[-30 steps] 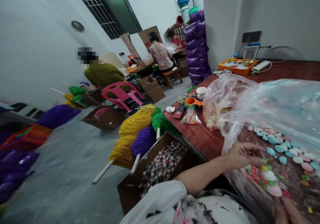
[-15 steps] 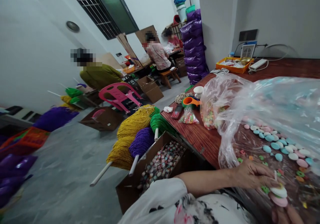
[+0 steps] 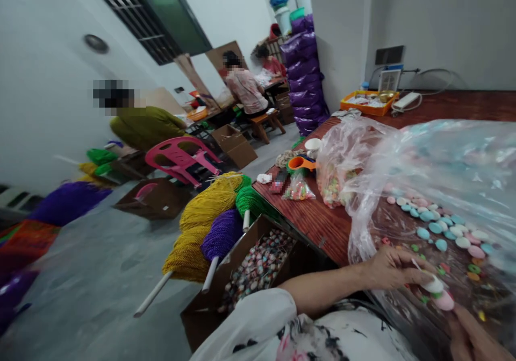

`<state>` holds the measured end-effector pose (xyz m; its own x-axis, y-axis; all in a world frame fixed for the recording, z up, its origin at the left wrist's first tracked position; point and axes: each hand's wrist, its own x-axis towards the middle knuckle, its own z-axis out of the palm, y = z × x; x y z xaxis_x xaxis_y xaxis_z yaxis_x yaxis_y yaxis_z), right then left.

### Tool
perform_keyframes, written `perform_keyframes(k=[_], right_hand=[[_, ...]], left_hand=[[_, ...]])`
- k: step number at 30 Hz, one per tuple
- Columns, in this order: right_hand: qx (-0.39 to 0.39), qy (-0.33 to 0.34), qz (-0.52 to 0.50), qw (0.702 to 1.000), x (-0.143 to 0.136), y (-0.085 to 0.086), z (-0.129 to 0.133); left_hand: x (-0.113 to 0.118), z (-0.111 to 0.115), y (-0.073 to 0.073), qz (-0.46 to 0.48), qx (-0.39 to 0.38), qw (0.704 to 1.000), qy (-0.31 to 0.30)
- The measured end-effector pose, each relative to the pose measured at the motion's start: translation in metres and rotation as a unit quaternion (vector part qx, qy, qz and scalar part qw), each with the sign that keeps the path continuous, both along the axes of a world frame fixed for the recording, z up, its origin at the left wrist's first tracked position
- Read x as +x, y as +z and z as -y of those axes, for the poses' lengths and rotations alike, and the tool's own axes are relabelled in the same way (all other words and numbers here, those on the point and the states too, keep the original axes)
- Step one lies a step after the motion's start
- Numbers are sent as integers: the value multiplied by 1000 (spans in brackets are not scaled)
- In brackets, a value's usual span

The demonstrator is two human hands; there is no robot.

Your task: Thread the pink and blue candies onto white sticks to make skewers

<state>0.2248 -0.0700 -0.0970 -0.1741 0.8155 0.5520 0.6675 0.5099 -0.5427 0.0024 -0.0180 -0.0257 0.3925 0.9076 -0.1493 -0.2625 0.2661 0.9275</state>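
The left hand (image 3: 393, 268) was at the table's near right, thumb and fingers clamped on the stack (image 3: 445, 301): a white piece (image 3: 433, 284) and a pink one, with a bit of green (image 3: 436, 296) between. A thin stick (image 3: 416, 264) poked out toward the far left. The right hand (image 3: 473, 331), nearer and farther right, had its fingertips at the pink end; I could not tell whether they gripped it. Beyond the stack lay blue, white and pink discs (image 3: 435, 228), with clear plastic (image 3: 463, 151) farther off. A box (image 3: 201, 310) of small pieces stood left of the table (image 3: 318, 224).
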Motion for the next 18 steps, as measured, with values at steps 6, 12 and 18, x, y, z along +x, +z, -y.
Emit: perform_keyframes(k=[6, 12, 18], right_hand=[[-67, 32, -22, 997, -25, 52, 16], [-82, -22, -51, 995, -34, 66, 17], [-96, -16, -61, 993, -31, 64, 15]], left_hand=[[-9, 5, 16, -8, -62, 998, 20], [3, 10, 13, 1, -64, 998, -13], [15, 6, 12, -27, -34, 998, -52]])
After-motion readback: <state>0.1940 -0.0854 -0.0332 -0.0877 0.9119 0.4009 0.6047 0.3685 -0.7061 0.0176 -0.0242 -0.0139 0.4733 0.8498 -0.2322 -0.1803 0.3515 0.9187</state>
